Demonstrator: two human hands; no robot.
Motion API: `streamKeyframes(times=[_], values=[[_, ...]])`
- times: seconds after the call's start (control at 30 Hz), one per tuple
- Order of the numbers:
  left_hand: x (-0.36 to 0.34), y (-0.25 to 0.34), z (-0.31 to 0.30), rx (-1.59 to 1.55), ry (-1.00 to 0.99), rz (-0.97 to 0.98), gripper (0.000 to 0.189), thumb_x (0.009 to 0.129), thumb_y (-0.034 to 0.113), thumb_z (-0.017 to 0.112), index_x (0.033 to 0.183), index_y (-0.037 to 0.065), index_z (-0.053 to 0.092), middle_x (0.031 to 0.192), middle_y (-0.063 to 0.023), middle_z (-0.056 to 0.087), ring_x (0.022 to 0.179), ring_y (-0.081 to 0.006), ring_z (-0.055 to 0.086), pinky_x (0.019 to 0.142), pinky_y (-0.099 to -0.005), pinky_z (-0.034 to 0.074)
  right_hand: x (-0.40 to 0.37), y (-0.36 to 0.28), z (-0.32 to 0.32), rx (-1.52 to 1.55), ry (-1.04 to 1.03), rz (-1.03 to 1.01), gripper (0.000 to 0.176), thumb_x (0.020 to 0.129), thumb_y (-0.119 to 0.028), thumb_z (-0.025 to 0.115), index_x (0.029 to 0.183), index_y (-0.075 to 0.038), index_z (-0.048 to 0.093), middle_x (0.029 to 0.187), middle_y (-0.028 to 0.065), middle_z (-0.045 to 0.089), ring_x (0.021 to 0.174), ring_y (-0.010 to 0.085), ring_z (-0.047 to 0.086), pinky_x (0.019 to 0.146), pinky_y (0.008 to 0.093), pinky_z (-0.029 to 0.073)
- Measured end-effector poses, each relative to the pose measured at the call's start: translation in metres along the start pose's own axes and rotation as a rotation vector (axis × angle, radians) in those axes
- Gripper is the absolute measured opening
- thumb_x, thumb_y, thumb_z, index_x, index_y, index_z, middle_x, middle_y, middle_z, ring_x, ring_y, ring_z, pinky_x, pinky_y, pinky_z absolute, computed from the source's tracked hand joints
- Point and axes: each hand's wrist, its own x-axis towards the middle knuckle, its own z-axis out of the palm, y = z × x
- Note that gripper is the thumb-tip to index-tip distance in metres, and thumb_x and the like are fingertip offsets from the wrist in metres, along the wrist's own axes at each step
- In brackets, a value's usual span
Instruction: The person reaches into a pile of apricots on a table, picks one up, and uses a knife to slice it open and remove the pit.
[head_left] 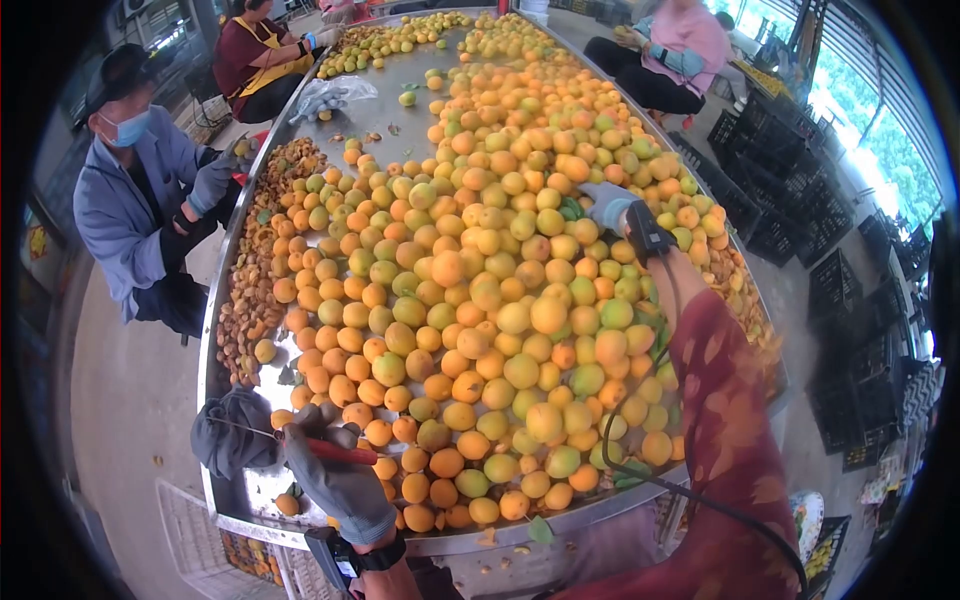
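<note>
My left hand (340, 475), in a grey glove, is closed around a red-handled tool (343, 452) at the near left of the metal table. The tool's thin metal shaft points left over a bunched dark grey cloth (236, 432). A broad heap of orange and green-tinged apricots (480, 300) covers most of the table. Stretched out over the heap's right side, my gloved right hand (608, 205) has its fingers extended among the fruit. A green leaf (571, 208) lies close to its fingertips.
Small brown pieces (250, 290) are piled along the table's left rim (222, 250). A clear plastic bag (335, 95) lies farther back. People sit on both sides, one with a gloved hand (212, 180). Black crates (775, 170) stand right; a white crate (200, 530) is below left.
</note>
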Motion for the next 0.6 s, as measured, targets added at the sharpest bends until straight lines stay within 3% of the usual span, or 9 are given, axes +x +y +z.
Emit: streamKeyframes(times=[0.13, 0.23, 0.3, 0.6], values=[[0.001, -0.001, -0.004, 0.013, 0.029, -0.020, 0.039, 0.101, 0.036, 0.036, 0.103, 0.002, 0.057, 0.088, -0.0058, 0.059, 0.067, -0.0089, 0.045, 0.062, -0.0216, 0.040, -0.002, -0.006, -0.007, -0.034, -0.043, 0.101, 0.045, 0.085, -0.028, 0.057, 0.128, -0.014, 0.053, 0.117, 0.0189, 0.061, 0.106, 0.0342, 0.060, 0.090, 0.0434, 0.048], [-0.002, 0.005, -0.004, -0.001, 0.046, -0.046, 0.039, 0.101, 0.036, 0.037, 0.104, 0.002, 0.057, 0.088, -0.0054, 0.059, 0.067, -0.0086, 0.045, 0.062, -0.0216, 0.040, 0.006, 0.007, 0.005, 0.142, -0.035, 0.083, 0.045, 0.085, -0.031, 0.056, 0.126, -0.013, 0.054, 0.120, 0.0189, 0.060, 0.109, 0.0334, 0.059, 0.091, 0.0433, 0.048], [-0.002, 0.009, -0.006, 0.013, 0.065, -0.050, 0.039, 0.101, 0.036, 0.037, 0.104, 0.002, 0.057, 0.088, -0.0052, 0.059, 0.067, -0.0083, 0.045, 0.061, -0.0213, 0.040, 0.012, 0.013, 0.010, 0.171, -0.131, 0.151, 0.053, 0.083, -0.034, 0.059, 0.129, -0.011, 0.051, 0.122, 0.0192, 0.059, 0.112, 0.0380, 0.056, 0.092, 0.0449, 0.046], [-0.009, 0.016, -0.010, 0.020, 0.041, -0.048, 0.039, 0.101, 0.037, 0.037, 0.104, 0.003, 0.057, 0.089, -0.0044, 0.059, 0.066, -0.0073, 0.045, 0.059, -0.0201, 0.039, -0.002, 0.016, 0.012, 0.256, -0.073, 0.131, 0.060, 0.081, -0.033, 0.064, 0.131, -0.006, 0.048, 0.126, 0.0206, 0.056, 0.115, 0.0346, 0.055, 0.095, 0.0404, 0.044]])
